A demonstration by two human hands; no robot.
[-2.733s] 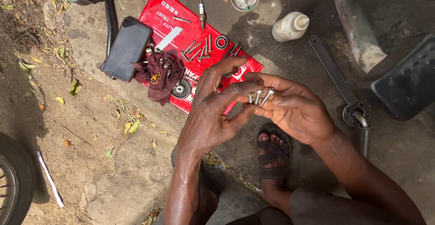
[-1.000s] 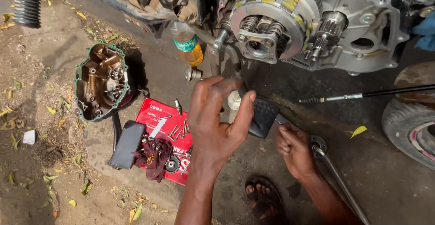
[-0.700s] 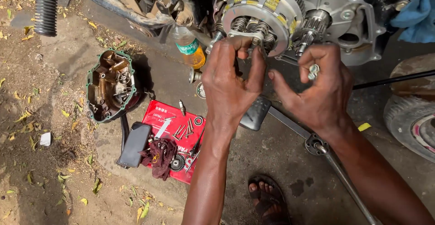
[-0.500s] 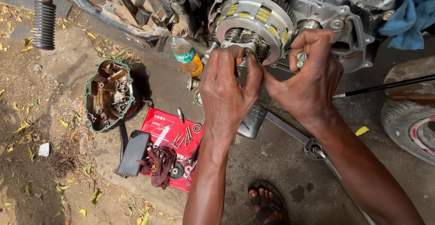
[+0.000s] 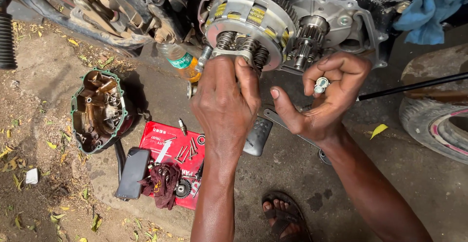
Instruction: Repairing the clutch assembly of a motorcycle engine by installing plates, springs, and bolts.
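You are pressing your left hand (image 5: 226, 103) against the lower edge of the clutch assembly (image 5: 248, 22), fingers curled closed over a part there; what they grip is hidden. Your right hand (image 5: 324, 95), just right of the clutch, is cupping a few small bolts (image 5: 321, 84) in half-closed fingers. Judging by the exposed springs (image 5: 241, 44) and those bolts in hand, fastening is barely begun. The engine cover (image 5: 97, 110) is lying well left of the clutch, unfitted.

Silver clutch assembly (image 5: 253, 25) sits exposed with springs; small bolts (image 5: 321, 84) lie bunched.
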